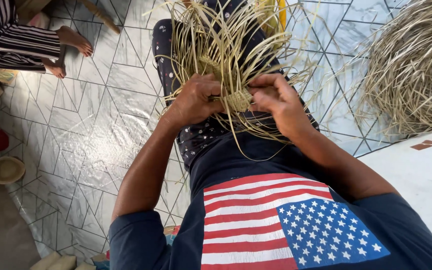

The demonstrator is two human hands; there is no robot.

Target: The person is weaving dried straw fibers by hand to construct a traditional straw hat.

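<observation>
While the woven patch (238,100) sits between your hands, your left hand (194,100) and right hand (276,102) pinch it closed-fingered from either side, loose straw strips (211,40) fanning away from you.

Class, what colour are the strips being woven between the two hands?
Pale straw-yellow, dried-looking woven strips; the head view shows them best.

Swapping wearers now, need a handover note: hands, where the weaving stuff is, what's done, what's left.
Left hand: closed on the small woven piece, over the lap.
Right hand: pinching the same piece from the other side.
Loose strips fan up and out from the piece, unwoven.
Big pile of dried strips on the tiled floor, to the right.
Done: a small woven patch.
Left: most strip length is still loose.
Another person's feet upper left.
</observation>
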